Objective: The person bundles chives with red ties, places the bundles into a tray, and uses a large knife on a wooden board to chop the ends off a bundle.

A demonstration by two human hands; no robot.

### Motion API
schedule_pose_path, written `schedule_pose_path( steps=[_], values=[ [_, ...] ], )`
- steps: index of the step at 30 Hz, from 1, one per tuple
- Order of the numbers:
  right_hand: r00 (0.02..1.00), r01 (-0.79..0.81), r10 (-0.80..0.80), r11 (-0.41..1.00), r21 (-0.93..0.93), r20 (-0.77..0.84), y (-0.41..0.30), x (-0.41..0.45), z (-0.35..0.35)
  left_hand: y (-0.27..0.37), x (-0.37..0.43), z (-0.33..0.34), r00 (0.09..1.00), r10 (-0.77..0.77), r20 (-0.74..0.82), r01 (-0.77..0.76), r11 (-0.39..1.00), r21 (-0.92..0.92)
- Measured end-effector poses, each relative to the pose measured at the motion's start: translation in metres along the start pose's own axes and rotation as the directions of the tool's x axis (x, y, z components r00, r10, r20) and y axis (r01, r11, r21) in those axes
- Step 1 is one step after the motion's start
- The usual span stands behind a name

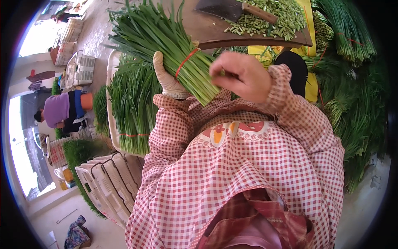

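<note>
My left hand (166, 74), in a pale glove, holds a bundle of garlic chives (186, 63) from below, its thumb along one side. A red band (186, 62) rings the bundle near its cut stem ends, which point toward my lap; the leaves fan out to the upper left. Bare and slightly blurred, my right hand (241, 76) is beside the stem ends with its fingers curled; whether it grips anything cannot be told. Beyond it a cleaver (222, 8) with a wooden handle lies on a brown board (214, 34), next to a heap of chopped stem ends (279, 20).
At the left, a white crate (111, 102) holds banded green bundles, with stacked white crates (105, 183) nearer me. More bundles (351, 34) are piled at the right beside yellow sacking (312, 90). A person in a purple top (57, 107) bends over farther left.
</note>
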State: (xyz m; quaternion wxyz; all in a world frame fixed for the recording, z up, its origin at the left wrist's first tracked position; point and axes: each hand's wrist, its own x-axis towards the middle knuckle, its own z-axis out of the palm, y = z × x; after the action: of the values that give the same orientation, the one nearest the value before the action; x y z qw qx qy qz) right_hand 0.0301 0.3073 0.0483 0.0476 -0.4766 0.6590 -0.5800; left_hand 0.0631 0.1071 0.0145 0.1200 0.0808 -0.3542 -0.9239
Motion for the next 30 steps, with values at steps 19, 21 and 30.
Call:
schedule_pose_path(
  steps=[19,21,30],
  values=[
    [0.912,-0.324,0.294,0.944,0.063,0.286,0.014,0.011,-0.025,0.027,0.017,-0.023,0.999,0.035,-0.018,-0.037,0.995,-0.089],
    [0.843,-0.391,0.312,0.915,0.1,0.437,0.011,-0.024,-0.051,0.053,0.026,-0.041,0.997,0.071,-0.031,-0.075,0.986,-0.151],
    [0.999,0.04,-0.046,0.941,-0.337,-0.009,-0.005,-0.003,-0.043,0.071,-0.002,-0.011,0.997,0.034,-0.063,-0.059,0.88,-0.47]
  ],
)
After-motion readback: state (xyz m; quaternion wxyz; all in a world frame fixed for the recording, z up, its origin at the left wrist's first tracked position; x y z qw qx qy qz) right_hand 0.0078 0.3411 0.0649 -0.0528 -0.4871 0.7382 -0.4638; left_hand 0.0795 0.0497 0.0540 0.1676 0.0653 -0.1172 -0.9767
